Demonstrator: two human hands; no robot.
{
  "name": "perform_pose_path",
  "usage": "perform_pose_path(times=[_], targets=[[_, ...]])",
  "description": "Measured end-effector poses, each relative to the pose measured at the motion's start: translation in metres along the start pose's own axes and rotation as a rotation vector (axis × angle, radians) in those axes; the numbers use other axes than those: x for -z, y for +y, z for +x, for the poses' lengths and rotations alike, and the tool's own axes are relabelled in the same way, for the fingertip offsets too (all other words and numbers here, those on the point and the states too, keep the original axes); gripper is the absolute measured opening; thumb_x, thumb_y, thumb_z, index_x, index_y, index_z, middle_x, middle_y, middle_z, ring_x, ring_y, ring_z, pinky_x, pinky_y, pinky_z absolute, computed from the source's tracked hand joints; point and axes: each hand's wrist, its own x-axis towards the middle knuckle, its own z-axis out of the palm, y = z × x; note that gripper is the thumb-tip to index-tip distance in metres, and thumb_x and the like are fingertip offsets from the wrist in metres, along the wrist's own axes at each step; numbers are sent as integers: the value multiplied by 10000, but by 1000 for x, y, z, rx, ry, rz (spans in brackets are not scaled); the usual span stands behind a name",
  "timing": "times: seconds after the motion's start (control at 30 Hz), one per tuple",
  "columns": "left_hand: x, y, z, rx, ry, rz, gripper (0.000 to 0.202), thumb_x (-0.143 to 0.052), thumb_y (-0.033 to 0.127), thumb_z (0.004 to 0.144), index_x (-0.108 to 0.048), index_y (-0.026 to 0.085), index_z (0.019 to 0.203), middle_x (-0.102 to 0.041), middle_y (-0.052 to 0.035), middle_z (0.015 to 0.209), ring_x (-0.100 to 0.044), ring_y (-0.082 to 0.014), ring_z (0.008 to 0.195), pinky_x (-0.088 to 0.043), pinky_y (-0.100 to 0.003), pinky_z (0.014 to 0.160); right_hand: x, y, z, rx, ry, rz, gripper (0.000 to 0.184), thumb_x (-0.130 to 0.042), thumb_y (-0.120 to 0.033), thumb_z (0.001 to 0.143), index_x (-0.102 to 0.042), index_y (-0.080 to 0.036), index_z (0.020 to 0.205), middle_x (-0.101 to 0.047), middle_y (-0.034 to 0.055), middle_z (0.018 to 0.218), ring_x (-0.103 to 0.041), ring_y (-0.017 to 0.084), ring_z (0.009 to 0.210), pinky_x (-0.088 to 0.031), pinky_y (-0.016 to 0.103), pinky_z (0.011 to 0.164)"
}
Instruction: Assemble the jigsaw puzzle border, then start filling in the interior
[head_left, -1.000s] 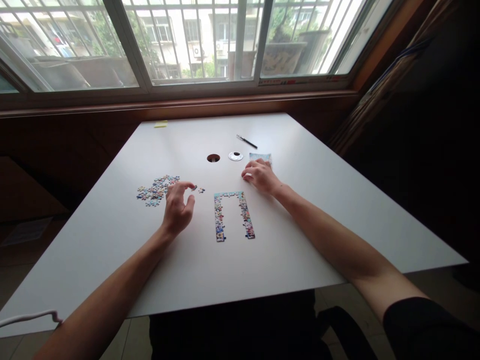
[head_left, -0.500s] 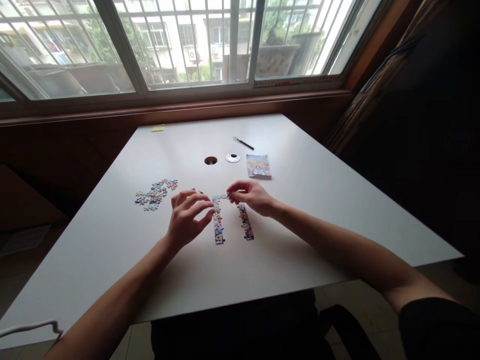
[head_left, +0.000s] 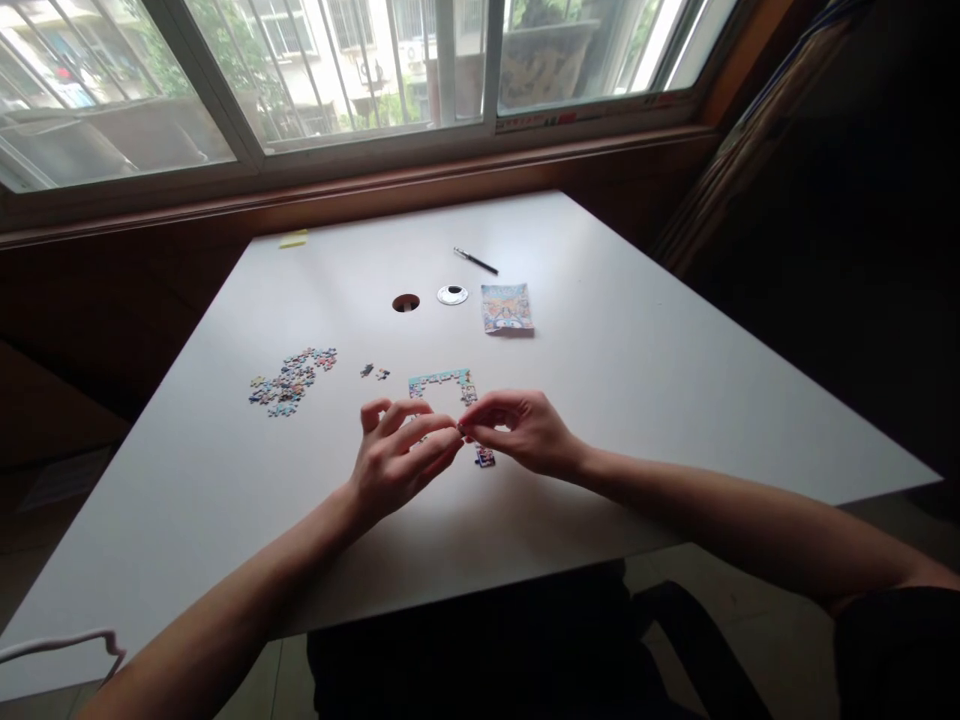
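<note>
My left hand (head_left: 405,450) and my right hand (head_left: 525,430) meet above the partly joined jigsaw puzzle (head_left: 441,378). Between their fingertips is a small dark puzzle piece (head_left: 461,429), pinched by the right thumb and fingers, with the left thumb and index finger closed against it. The other left fingers are curled loosely. Joined border pieces form a top strip and two side strips; my hands cover much of both sides. A few loose pieces (head_left: 382,374) lie left of the top strip, and a spread heap of puzzle pieces (head_left: 292,385) is farther left.
A crumpled picture sheet (head_left: 507,309) lies beyond the puzzle on the white table (head_left: 615,350). Behind are a black pen (head_left: 476,261), a round cover (head_left: 452,295) and a cable hole (head_left: 406,303). A yellow sticky note (head_left: 293,239) is near the far left corner.
My right hand has come off the puzzle's top strip and moved toward me, holding a piece. My left hand has moved right, its fingertips now meeting the right ones. The view has tilted down.
</note>
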Motion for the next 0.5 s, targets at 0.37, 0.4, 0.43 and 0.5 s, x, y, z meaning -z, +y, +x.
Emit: perform_pose_path(times=[0.37, 0.4, 0.43, 0.5], targets=[[-6, 4, 0, -24, -211, -123, 118, -631, 231, 930, -684, 312, 997, -782, 49, 980, -675, -171, 924, -362, -418, 931, 59, -16, 26, 428, -538, -732, 151, -621, -238, 892, -772, -238, 876, -628, -10, 647, -537, 120, 649, -451, 297, 751], [-6, 5, 1, -34, -217, -130, 123, -631, 226, 933, -684, 312, 1004, -783, 50, 984, -673, -170, 922, -359, -417, 920, 61, -16, 26, 450, -569, -740, 171, -613, -242, 899, -784, -253, 899, -626, -18, 626, -526, 113, 616, -448, 297, 756], [-6, 5, 2, -42, -221, -138, 125, -634, 224, 935, -684, 312, 1008, -785, 52, 986, -672, -169, 922, -355, -416, 912, 61, -15, 26, 455, -591, -739, 189, -604, -249, 907, -792, -264, 923, -626, -24, 609, -514, 106, 580, -446, 292, 744], [-6, 5, 3, -48, -232, -148, 125, -640, 227, 940, -685, 315, 1017, -786, 59, 987, -669, -170, 931, -341, -417, 908, 59, -13, 24, 445, -624, -731, 215, -590, -261, 915, -798, -272, 969, -646, -23, 607, -508, 99, 541, -442, 277, 705]])
